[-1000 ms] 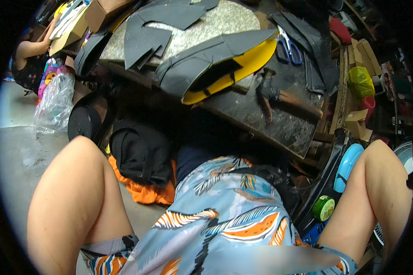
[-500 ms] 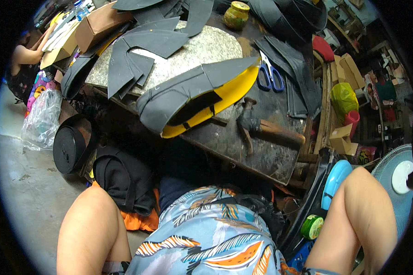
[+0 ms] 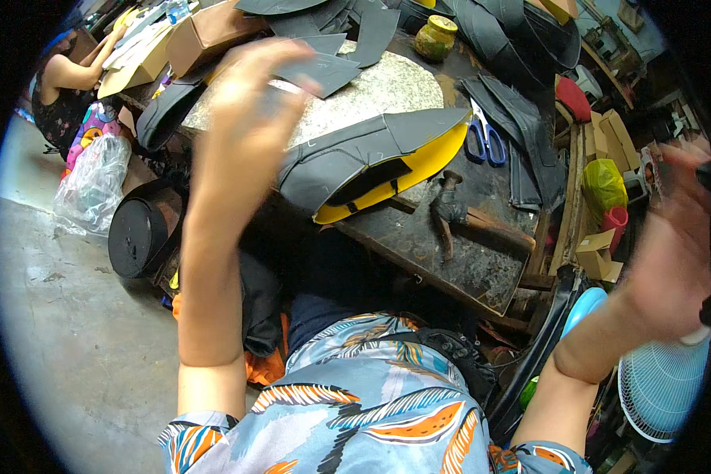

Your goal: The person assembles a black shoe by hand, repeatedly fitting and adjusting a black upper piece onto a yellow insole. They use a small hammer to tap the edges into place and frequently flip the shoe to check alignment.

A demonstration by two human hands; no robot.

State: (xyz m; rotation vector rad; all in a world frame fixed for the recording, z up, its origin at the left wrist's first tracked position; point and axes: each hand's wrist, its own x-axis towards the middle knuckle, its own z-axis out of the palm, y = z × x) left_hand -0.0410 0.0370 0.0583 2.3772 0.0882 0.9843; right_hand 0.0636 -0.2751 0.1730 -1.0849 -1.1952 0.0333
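My left hand [image 3: 253,103] is raised over the left part of the workbench, blurred. Its thumb and forefinger stand apart, with nothing visible between them. Out at the far right, my right hand [image 3: 675,237] is up in the air, its fingers smeared by motion. Between them a dark grey, boat-shaped sewn piece [image 3: 336,154] with a yellow lining lies on the bench, its opening turned toward me; neither hand appears to touch it. Cut dark grey sheets [image 3: 375,35] lie beyond my left hand, on and around a pale speckled slab [image 3: 407,83].
A hammer [image 3: 490,229] and blue-handled scissors [image 3: 486,142] rest on the bench [image 3: 482,276], near a yellow-green jar [image 3: 436,38]. Black strips are stacked at right. A fan [image 3: 660,387] stands low right, a black roll [image 3: 138,241] at left. Another person [image 3: 67,75] works far left.
Both my hands have come into view, the left over the bench and the right at the far right. The whole scene has shifted slightly rightward; the sewn piece still lies on the bench.
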